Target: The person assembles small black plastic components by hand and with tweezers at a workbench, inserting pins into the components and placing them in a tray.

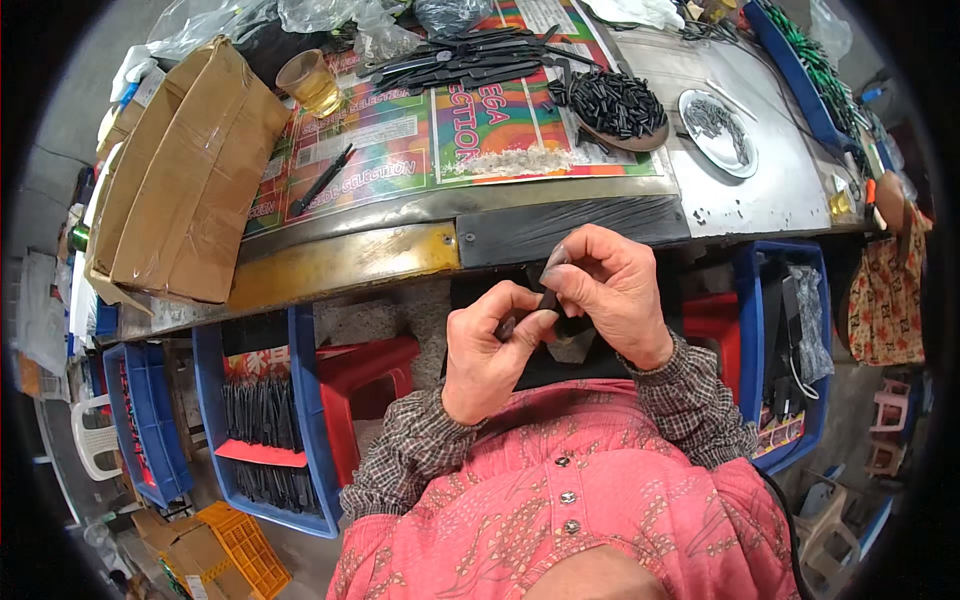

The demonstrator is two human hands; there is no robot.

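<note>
My left hand (pixel 497 350) and my right hand (pixel 615 295) meet just in front of the table's near edge. Both are closed, fingertips pinched together around a small dark piece (pixel 548 300), mostly hidden by the fingers; its kind I cannot make out. Beyond them, short black tube-like pieces (pixel 615 100) lie heaped on a brown dish (pixel 652 140). To its right, a white dish (pixel 748 168) holds many small metal bits (pixel 715 122). Long flat black parts (pixel 470 62) are piled at the back. A single slim black part (pixel 322 182) rests on the colourful printed sheet (pixel 400 150).
A cardboard box (pixel 195 190) stands at the table's left, beside a cup of yellow liquid (pixel 310 85). Below, a blue crate (pixel 312 420) holds rows of black parts; another blue crate (pixel 745 340) is at right. A blue tray (pixel 800 90) with green pieces sits far right.
</note>
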